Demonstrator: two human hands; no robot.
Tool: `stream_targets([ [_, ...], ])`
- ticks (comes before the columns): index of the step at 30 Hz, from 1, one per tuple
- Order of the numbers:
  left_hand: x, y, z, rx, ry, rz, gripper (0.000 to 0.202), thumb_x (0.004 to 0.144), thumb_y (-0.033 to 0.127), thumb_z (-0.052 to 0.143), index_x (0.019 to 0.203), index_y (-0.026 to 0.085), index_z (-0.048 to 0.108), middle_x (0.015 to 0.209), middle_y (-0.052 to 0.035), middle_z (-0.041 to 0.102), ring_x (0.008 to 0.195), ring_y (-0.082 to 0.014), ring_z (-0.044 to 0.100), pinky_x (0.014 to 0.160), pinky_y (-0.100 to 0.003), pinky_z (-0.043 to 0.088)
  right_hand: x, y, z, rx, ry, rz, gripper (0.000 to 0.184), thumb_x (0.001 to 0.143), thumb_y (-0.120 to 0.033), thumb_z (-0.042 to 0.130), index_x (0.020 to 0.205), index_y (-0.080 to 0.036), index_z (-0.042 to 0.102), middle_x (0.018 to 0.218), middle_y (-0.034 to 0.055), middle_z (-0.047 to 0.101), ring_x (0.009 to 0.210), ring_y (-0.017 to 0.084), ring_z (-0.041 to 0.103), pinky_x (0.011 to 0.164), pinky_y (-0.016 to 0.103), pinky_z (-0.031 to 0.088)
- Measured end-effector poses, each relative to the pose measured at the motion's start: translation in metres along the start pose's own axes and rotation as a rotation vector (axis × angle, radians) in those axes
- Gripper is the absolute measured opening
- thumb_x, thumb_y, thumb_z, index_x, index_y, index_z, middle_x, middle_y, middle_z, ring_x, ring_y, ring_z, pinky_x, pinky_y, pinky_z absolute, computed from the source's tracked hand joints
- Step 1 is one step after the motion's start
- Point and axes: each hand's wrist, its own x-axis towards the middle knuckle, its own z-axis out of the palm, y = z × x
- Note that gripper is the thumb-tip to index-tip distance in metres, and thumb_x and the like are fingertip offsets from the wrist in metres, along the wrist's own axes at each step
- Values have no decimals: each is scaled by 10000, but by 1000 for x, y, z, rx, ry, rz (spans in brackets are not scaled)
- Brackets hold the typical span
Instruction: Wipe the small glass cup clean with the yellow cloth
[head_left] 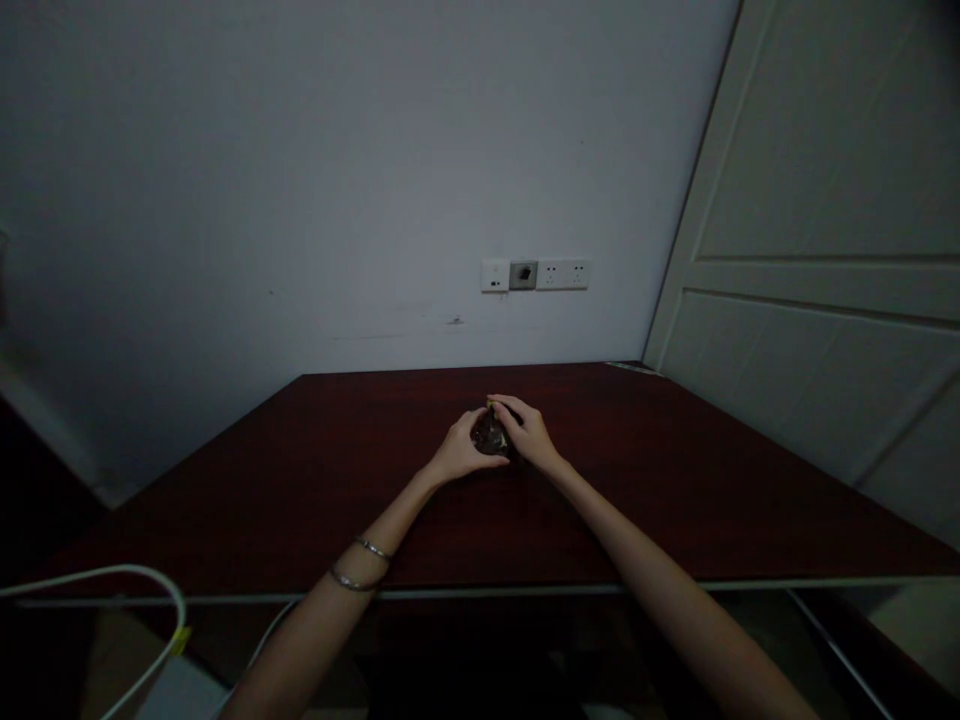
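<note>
A small, dark, shiny object (490, 436), rounded and glass-like, is on the red-brown table between my hands; the dim light hides its exact kind. My left hand (459, 450) curves around its left side, thumb in front and fingers behind. Over its top right, my right hand (527, 432) has thumb and fingertips closed at a small yellowish bit (491, 403) on the upper end. Part of the object is covered by the fingers.
The dark red-brown table (337, 430) reaches back to a pale wall with a row of sockets (535, 275). A panelled white door (810, 330) borders its right side. At the near left, a white cable (142, 570) loops over the table edge.
</note>
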Motion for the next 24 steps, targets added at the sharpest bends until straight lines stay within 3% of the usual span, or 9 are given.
stream_targets([
  [5, 2, 8, 2, -187, 11, -85, 825, 457, 312, 810, 1184, 124, 470, 1162, -142, 553, 1028, -245, 550, 898, -382, 445, 8, 9, -2, 151, 116, 211, 385, 816, -460, 462, 978, -174, 663, 1035, 76, 668, 985, 220, 599, 904, 367, 433],
  [10, 7, 13, -2, -448, 32, -339, 643, 519, 317, 781, 1080, 120, 538, 996, -94, 629, 808, -174, 612, 662, -286, 536, 10, 2, -9, 153, 147, 152, 380, 807, -460, 480, 1019, -188, 641, 1086, 76, 639, 1033, 209, 567, 936, 362, 404],
  [14, 8, 12, -8, -525, 27, -493, 557, 606, 404, 717, 1066, 130, 565, 947, -88, 633, 716, -154, 612, 479, -220, 520, 9, -7, -22, 36, 6, 0, 436, 723, -408, 622, 1121, -232, 581, 1173, 68, 565, 1103, 202, 511, 965, 350, 376],
  [19, 8, 9, -9, -543, 18, -512, 517, 611, 432, 710, 1012, 125, 599, 908, -88, 642, 695, -149, 611, 474, -231, 534, 6, -6, -27, -71, -233, -85, 773, 580, -383, 749, 1276, -289, 424, 1278, 71, 443, 1189, 219, 429, 1004, 377, 343],
  [24, 8, 10, -9, -541, 0, -566, 509, 631, 445, 694, 1001, 108, 605, 883, -97, 656, 635, -133, 610, 493, -232, 541, 1, 1, -19, -118, -363, -133, 860, 579, -374, 752, 1327, -277, 339, 1258, 91, 458, 1160, 216, 461, 986, 385, 371],
])
